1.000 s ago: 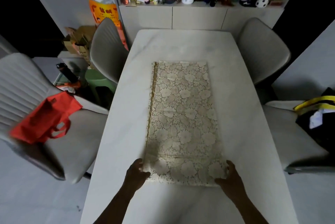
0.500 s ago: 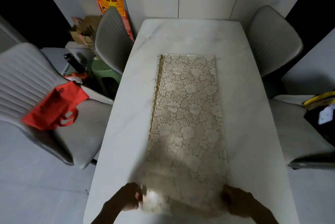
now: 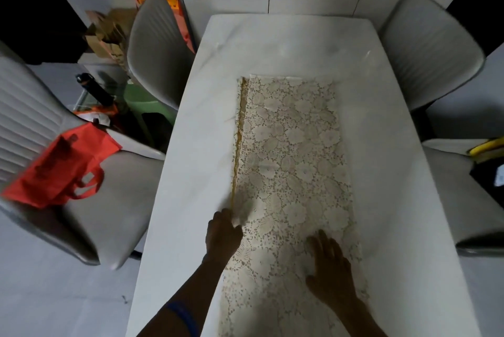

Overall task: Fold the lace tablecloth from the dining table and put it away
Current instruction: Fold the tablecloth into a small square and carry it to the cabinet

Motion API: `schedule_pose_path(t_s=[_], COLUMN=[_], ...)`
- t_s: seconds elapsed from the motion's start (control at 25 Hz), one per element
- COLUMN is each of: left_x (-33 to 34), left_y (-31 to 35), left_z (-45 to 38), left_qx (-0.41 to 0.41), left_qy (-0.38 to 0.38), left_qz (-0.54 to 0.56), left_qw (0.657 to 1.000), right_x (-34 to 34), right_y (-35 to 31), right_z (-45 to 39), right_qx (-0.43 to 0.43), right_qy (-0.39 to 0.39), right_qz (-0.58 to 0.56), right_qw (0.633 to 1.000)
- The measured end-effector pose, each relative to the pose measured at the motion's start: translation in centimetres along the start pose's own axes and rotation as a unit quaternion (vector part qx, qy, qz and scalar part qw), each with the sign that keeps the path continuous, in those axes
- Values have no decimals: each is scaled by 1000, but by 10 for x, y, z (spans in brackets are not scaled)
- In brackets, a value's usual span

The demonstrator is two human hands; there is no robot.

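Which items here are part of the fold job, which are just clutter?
Job:
lace tablecloth, folded into a long strip
dining table
left hand at its left edge
right hand flat on it

Lying about:
red bag on a chair
black bottle
cardboard

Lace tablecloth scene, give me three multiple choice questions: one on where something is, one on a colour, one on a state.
1. Where does the right hand rest?
A. flat on the lace tablecloth
B. on a chair
C. on the cabinet

2. What colour is the bag on the left chair?
A. green
B. blue
C. red

3. How does the tablecloth lie on the table?
A. crumpled in a ball
B. folded into a long strip
C. hanging off the far end

Answers:
1 A, its fingers are spread on the lace.
2 C, the bag is bright red.
3 B, it lies flat as a narrow band.
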State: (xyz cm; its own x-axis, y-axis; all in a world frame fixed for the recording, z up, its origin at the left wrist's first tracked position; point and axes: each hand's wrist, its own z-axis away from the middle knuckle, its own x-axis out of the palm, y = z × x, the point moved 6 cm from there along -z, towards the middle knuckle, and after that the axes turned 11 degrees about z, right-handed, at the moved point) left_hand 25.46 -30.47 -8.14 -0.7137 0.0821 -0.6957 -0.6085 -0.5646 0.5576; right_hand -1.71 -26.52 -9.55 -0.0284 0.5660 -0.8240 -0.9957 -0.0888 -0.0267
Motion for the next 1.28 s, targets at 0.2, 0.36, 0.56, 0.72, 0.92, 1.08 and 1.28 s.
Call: schedule_pose_path(t_s=[0.2,0.36,0.56,0.72,0.92,1.08,1.28], left_x=[2,0,16,26,22,14,0], left_y=[-6,-3,9,17,16,0,-14], left_z=[-1,-5,6,17,23,12,11], left_qx=[-24,-38,14,-11,-28,-75,-66], left_qy=[48,46,33,-2,-3,3,89], left_qz=[72,129,127,17,-122,42,142], left_qw=[996,990,991,1000,992,996,984], right_x=[4,9,12,16,12,9,10], right_y=[0,-1,2,-1,-2,0,0], right_z=[0,0,-2,0,5,11,15], right_qx=[6,14,14,15,-13,-19,-19], right_qy=[21,25,31,22,27,33,44], right_qz=[2,-2,6,-3,5,8,5], right_qw=[1000,1000,999,1000,1000,999,999])
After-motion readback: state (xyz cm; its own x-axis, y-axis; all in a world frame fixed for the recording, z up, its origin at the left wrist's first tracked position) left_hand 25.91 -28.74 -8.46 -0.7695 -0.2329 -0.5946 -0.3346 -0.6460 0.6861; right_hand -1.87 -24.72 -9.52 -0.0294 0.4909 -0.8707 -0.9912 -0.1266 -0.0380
